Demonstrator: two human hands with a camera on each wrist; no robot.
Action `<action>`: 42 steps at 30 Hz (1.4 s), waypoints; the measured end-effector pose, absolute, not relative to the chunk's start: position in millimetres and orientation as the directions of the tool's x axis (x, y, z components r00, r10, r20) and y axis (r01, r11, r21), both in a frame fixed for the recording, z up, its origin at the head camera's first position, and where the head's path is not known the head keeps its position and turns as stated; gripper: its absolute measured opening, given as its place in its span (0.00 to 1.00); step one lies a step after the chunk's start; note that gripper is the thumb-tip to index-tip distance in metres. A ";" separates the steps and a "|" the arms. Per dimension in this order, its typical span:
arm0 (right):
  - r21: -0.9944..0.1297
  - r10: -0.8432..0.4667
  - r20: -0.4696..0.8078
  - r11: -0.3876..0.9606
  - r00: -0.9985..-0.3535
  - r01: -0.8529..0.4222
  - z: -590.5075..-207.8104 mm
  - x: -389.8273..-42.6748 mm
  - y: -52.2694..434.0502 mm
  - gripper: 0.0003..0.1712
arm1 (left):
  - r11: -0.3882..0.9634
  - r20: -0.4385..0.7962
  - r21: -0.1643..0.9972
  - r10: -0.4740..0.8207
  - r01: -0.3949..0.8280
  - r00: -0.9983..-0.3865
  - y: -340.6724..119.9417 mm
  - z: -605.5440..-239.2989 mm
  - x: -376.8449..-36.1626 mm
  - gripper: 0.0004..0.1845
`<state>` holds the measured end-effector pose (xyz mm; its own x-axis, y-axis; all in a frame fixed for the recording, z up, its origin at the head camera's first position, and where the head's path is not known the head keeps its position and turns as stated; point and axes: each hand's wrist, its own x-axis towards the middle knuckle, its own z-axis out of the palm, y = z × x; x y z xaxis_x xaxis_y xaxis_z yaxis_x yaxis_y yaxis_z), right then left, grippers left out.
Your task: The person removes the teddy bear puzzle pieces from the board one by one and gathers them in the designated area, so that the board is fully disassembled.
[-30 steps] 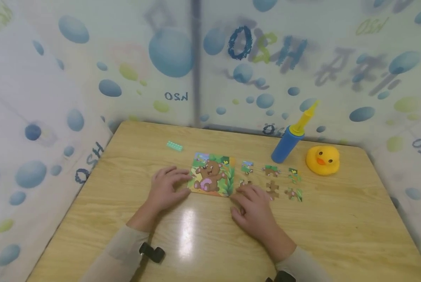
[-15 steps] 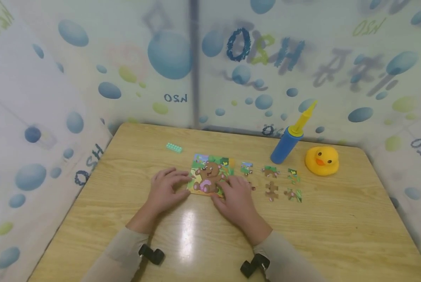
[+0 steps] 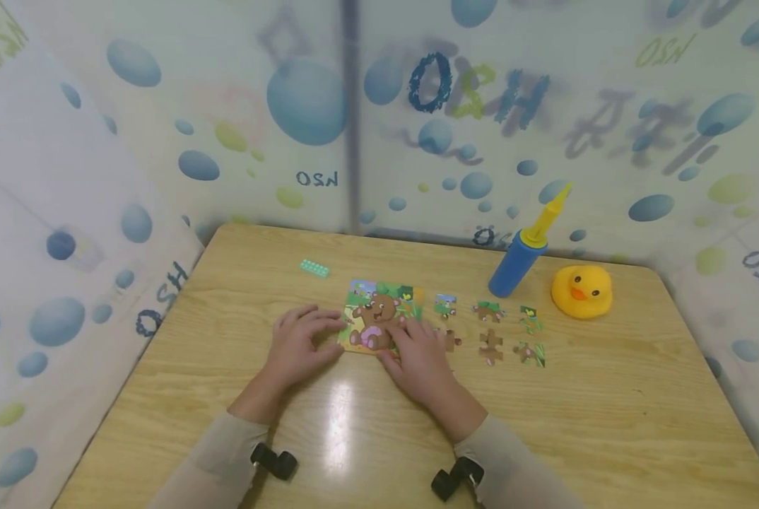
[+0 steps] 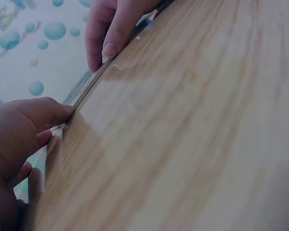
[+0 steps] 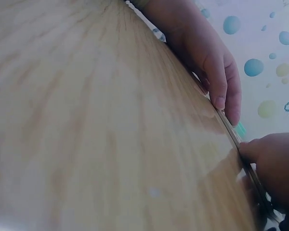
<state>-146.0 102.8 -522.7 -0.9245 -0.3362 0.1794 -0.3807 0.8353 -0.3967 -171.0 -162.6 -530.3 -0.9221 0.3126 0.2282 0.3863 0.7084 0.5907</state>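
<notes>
A square bear puzzle board [image 3: 374, 315] lies flat on the wooden table [image 3: 608, 396]. My left hand [image 3: 316, 329] rests flat on the table with its fingertips against the board's left edge. Over the board's lower right part lies my right hand [image 3: 406, 332], fingers spread on the picture. Several loose puzzle pieces [image 3: 489, 346] sit in rows just right of the board. In the left wrist view my left hand [image 4: 33, 130] touches the board's thin edge [image 4: 94, 82]. The right wrist view has my right hand [image 5: 272, 161] at that edge [image 5: 231, 131], opposite the left hand [image 5: 209, 57].
A blue and yellow hand pump [image 3: 522, 251] and a yellow rubber duck [image 3: 581, 290] stand at the back right. A small green brick [image 3: 314, 268] lies at the back left. Bubble-patterned walls enclose the table on three sides.
My right hand has moved left from the loose pieces onto the board's lower right part. The left hand has stayed at the board's left edge.
</notes>
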 end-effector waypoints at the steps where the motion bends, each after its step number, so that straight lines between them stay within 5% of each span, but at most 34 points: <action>1: -0.405 -0.335 0.170 0.833 -0.927 -0.376 -522.2 -146.2 102.5 0.30 | 0.709 0.230 0.590 0.311 0.387 -0.922 -162.9 -530.5 -170.9 0.22; 26: -0.538 -0.293 0.119 0.784 -0.949 -0.310 -519.3 -148.7 103.0 0.30 | 0.707 0.236 0.586 0.318 0.396 -0.918 -163.5 -532.4 -170.5 0.21; 42: -0.446 -0.312 0.218 0.811 -0.925 -0.378 -524.4 -146.7 105.3 0.27 | 0.708 0.238 0.584 0.317 0.397 -0.918 -163.2 -532.9 -171.7 0.21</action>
